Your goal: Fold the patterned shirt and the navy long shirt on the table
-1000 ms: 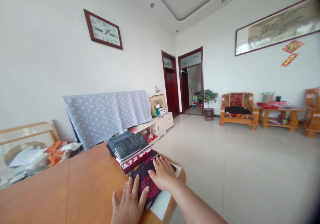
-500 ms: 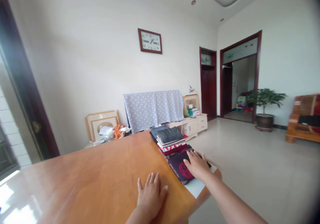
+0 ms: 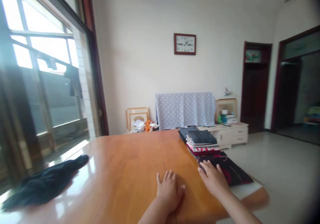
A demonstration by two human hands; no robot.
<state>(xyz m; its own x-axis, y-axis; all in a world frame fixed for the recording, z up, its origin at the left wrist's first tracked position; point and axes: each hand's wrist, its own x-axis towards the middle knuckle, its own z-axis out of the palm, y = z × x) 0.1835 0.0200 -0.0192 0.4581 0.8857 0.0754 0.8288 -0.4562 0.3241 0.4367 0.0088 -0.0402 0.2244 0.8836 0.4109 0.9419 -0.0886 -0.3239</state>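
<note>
My left hand (image 3: 168,190) rests on the glossy wooden table (image 3: 125,170), its fingers spread and holding nothing. To its right, my right hand (image 3: 213,178) is open at the near left edge of a folded dark garment (image 3: 235,167) with a red pattern; whether the fingertips touch the cloth or hover just over it, I cannot tell. Behind that garment stands a stack of folded clothes (image 3: 202,138), with dark denim on top and white, red-patterned and dark red layers beneath. A crumpled dark garment (image 3: 47,182) lies at the table's left end.
A pale sheet (image 3: 246,190) shows under the dark garment at the table's right corner. Beyond the table stand a white low cabinet (image 3: 238,134), a polka-dot cloth (image 3: 185,110) draped over something, and framed pictures (image 3: 128,117). A bright window (image 3: 47,60) is on the left.
The view has swung left, bringing the window and the crumpled dark garment into sight. My right hand has slid from the middle of the folded garment to its left edge.
</note>
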